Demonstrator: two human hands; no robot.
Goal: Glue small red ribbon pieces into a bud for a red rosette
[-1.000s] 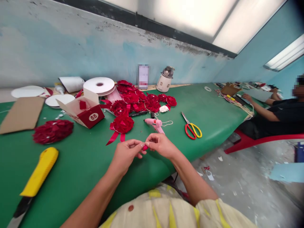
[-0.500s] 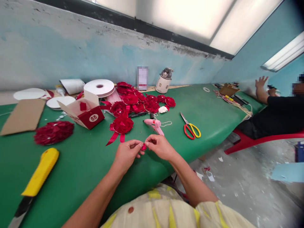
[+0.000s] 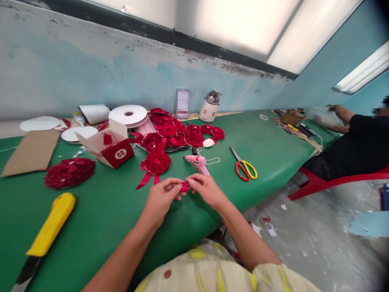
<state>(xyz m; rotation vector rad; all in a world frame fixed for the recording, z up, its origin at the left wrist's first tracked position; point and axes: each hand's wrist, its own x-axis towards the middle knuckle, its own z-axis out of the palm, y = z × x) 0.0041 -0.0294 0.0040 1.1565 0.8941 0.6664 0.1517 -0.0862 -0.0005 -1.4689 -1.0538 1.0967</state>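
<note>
A small folded piece of red ribbon (image 3: 184, 187) sits between my two hands, above the near part of the table. My left hand (image 3: 164, 196) pinches it between thumb and fingers. My right hand (image 3: 205, 189) has its thumb and fingertips closed at the ribbon's right side. Just beyond my hands lie a pink glue gun (image 3: 197, 162) and a red ribbon rosette (image 3: 157, 162) with two tails. To the right rest scissors (image 3: 243, 165) with one red and one yellow handle.
On the green table (image 3: 109, 227) are a yellow box cutter (image 3: 51, 225), a red fabric flower (image 3: 69, 173), an open red box (image 3: 117, 156), a white spool (image 3: 127, 115), piled rosettes (image 3: 167, 128), cardboard (image 3: 32, 153) and a bottle (image 3: 209, 107). A person (image 3: 364, 138) sits far right.
My fingers have shifted slightly on the red ribbon, and more of it shows. The other person's raised hand has come down to a pale, see-through thing at the table's far end.
</note>
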